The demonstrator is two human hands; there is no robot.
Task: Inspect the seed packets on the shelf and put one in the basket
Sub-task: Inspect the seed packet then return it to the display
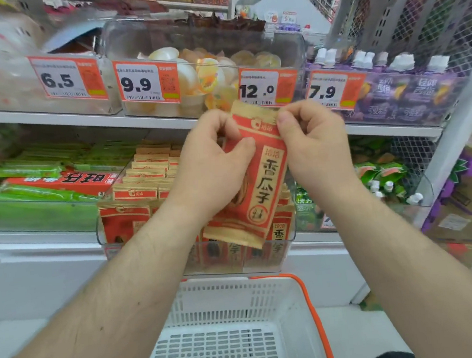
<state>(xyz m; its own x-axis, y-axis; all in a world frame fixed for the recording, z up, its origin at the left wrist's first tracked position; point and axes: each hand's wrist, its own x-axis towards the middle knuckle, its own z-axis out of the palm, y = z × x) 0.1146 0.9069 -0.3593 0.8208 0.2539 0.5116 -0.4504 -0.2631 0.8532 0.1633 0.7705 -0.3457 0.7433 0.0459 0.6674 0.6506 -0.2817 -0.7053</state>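
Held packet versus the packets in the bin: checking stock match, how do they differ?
The held packet is tilted, pinched by both hands; the bin packets stand upright, untouched. The held packet shows its full front; the bin packets overlap in rows. Both share the red-and-tan design.

Both hands, left (214,163) and right (316,150), pinch a red seed packet (260,182) upright between them; white basket (230,334) sits below, clear bin of packets (135,212) just behind

Both forearms raised, left hand (213,155) and right hand (315,144) side by side, fingers curled, pinching
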